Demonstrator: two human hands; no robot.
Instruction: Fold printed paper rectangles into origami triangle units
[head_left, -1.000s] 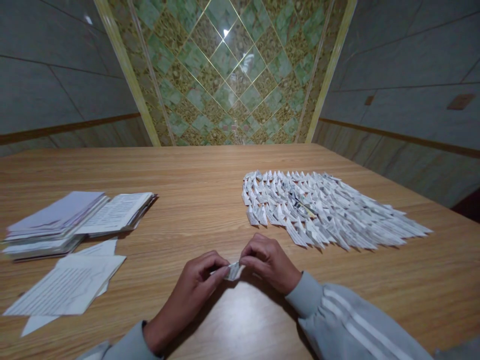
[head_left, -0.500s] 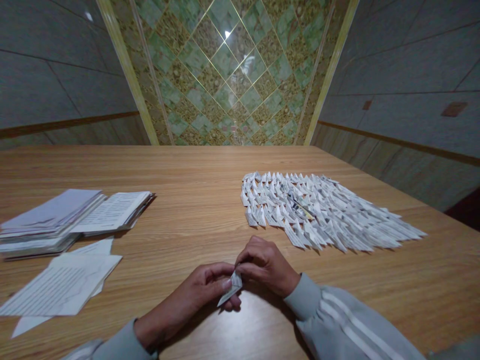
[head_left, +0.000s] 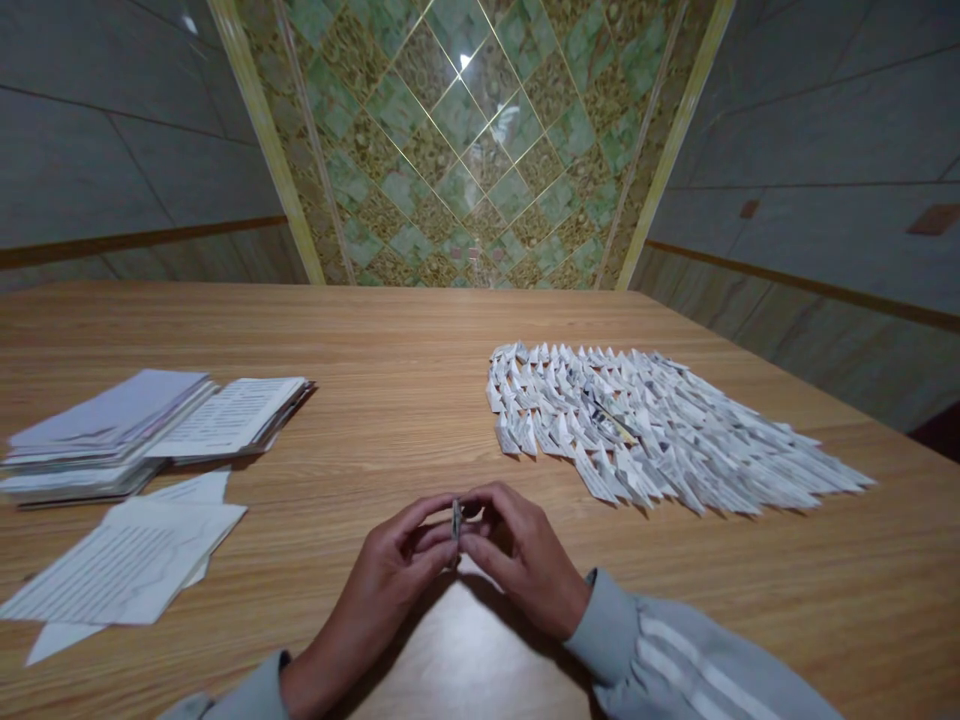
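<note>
A small piece of folded paper [head_left: 456, 520] stands nearly edge-on between my two hands, close to the front middle of the table. My left hand [head_left: 401, 555] pinches it from the left, thumb in front and fingers behind. From the right, my right hand [head_left: 517, 545] presses on it with thumb and fingertips. Most of the paper is hidden by the fingers. Beyond my right hand lie many folded paper pieces [head_left: 615, 430] with pointed tips, set in close rows.
On the left of the wooden table [head_left: 390, 400] sit a stack of papers [head_left: 112, 410] and an overlapping printed pile [head_left: 236, 415]. Loose printed sheets [head_left: 135, 560] lie nearer me. A tiled wall [head_left: 465, 150] rises behind the table.
The folded paper has turned from showing its printed face to standing edge-on. My right hand has come down beside it, and both hands now face each other across it.
</note>
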